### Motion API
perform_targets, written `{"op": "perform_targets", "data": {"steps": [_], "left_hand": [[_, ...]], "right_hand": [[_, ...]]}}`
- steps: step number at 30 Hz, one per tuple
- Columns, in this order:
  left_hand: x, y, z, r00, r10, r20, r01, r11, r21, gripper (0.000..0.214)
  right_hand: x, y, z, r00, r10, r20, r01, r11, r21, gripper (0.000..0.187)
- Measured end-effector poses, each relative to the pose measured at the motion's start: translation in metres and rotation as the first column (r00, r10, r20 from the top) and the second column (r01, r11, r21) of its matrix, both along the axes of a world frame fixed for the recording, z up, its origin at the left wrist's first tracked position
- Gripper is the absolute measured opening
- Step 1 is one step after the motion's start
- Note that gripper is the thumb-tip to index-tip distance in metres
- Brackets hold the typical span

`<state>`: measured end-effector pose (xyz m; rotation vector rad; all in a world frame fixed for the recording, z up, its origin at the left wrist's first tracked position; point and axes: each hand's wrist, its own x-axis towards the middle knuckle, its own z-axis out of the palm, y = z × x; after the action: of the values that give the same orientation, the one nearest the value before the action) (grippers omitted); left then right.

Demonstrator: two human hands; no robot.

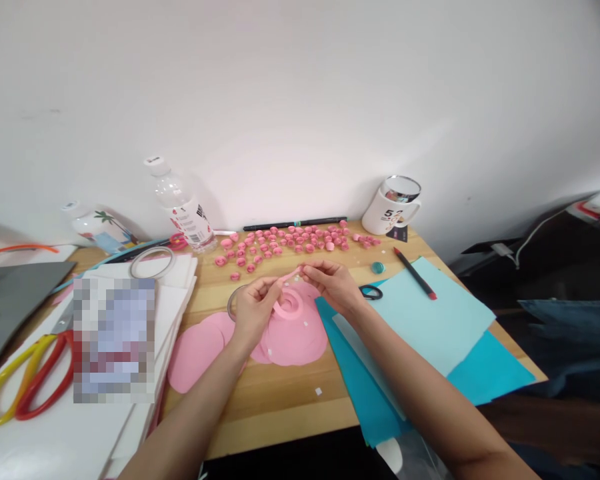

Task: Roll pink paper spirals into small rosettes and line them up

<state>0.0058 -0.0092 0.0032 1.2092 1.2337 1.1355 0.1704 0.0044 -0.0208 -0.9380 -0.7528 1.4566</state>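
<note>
My left hand point(259, 303) and my right hand point(333, 283) meet above the middle of the table. Between them runs a narrow pink paper strip point(291, 275), pinched at my right fingertips and by my left thumb and fingers. A coiled pink paper spiral point(290, 307) hangs just below, seemingly part of the same strip. Beneath lie overlapping pink paper circles point(300, 340), with another pink circle point(197, 357) further left. A ring-shaped roll point(233, 303) is partly hidden behind my left hand. Beyond both hands, many small rolled pink paper pieces point(280, 243) are spread out.
Blue paper sheets point(430, 327) lie right, with a black pencil point(414, 273) on them and black-handled scissors point(371, 292) alongside. A white mug point(383, 210) and clear bottle point(183, 210) stand by the wall. Large red-and-yellow-handled scissors point(45, 377) rest on white papers at left.
</note>
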Motion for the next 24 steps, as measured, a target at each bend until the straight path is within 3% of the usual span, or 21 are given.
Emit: {"op": "perform_targets", "data": {"steps": [18, 24], "left_hand": [[0.0003, -0.0009, 0.0034, 0.998, -0.059, 0.010, 0.059, 0.998, -0.011, 0.023], [0.0002, -0.0014, 0.0068, 0.999, -0.038, -0.004, 0.038, 0.999, -0.007, 0.022]], "right_hand": [[0.0005, -0.0012, 0.0022, 0.997, 0.033, 0.063, -0.032, 0.999, -0.018, 0.019], [-0.0023, -0.0023, 0.0037, 0.999, -0.009, 0.034, 0.010, 1.000, -0.027, 0.020]]}}
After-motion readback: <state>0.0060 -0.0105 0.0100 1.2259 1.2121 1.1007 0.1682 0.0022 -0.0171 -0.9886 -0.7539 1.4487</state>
